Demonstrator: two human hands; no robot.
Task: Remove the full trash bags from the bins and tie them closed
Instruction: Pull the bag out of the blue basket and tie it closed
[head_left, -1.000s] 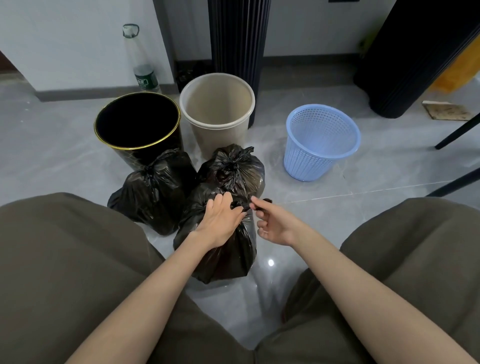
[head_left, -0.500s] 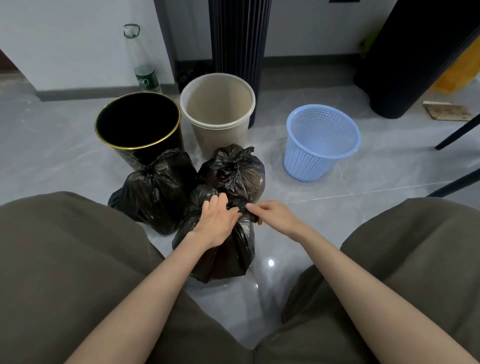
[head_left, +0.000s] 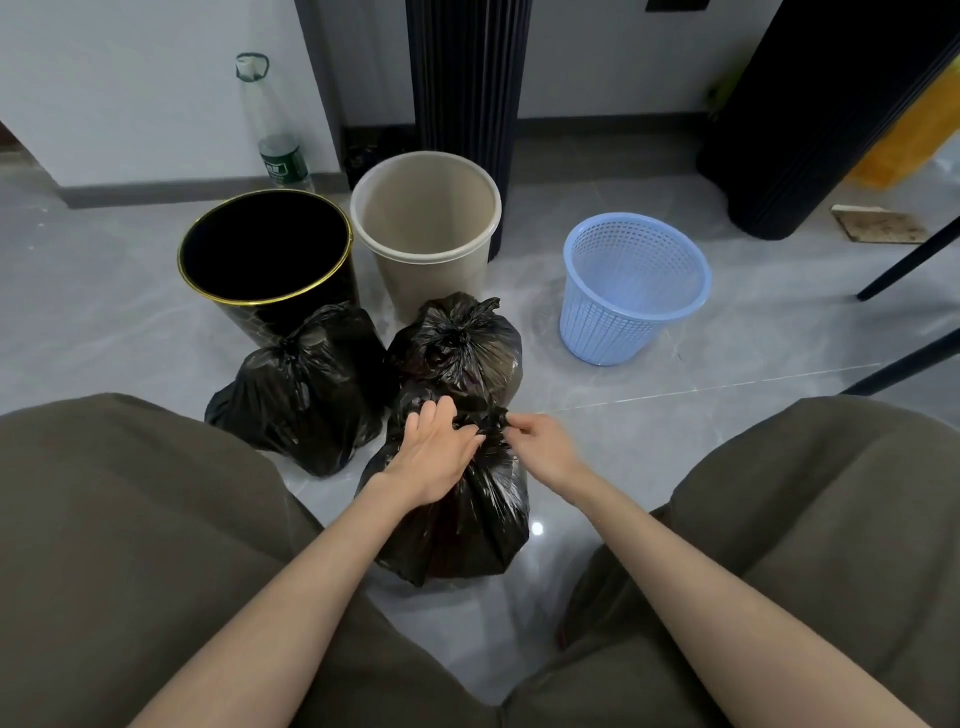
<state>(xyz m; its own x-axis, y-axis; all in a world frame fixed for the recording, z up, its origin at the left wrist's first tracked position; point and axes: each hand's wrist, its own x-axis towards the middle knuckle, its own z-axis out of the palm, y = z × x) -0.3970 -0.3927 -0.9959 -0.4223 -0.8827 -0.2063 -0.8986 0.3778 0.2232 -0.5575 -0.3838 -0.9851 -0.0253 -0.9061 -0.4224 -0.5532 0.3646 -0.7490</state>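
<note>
Knotting is finishing on the near bag, sitting on the floor near three emptied bins; left hand and right hand are pinching its neck, which risks slipping loose or tearing.

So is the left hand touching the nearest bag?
Touching. In the head view the left hand lies flat on top of the nearest bag, its fingers curled into the gathered plastic at the neck, with no gap showing.

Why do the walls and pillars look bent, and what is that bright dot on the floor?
Head view: the wide-angle lens bows the dark pillar outward; the dot is glare from a lamp on the glossy floor; the black bags show similar sheen.
</note>
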